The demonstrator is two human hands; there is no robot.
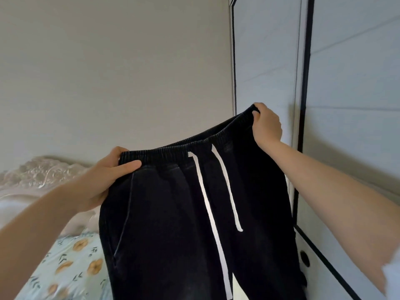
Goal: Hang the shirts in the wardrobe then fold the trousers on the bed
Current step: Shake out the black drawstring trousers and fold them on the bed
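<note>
Black trousers (173, 224) with an elastic waistband and two white drawstrings hang in the air in front of me, legs running down out of the frame. My left hand (104, 178) grips the left end of the waistband, thumb on top. My right hand (265, 124) pinches the right end of the waistband, held higher and farther away. The bed (65, 267) with a pale floral sheet lies below at the lower left. The wardrobe (346, 105), light grey with dark trim, stands at the right with its doors closed. No shirts are in view.
A plain beige wall (119, 72) fills the background. An ornate cream headboard (39, 172) and a pale pillow (13, 211) sit at the far left end of the bed. A dark round handle (304, 257) shows low on the wardrobe door.
</note>
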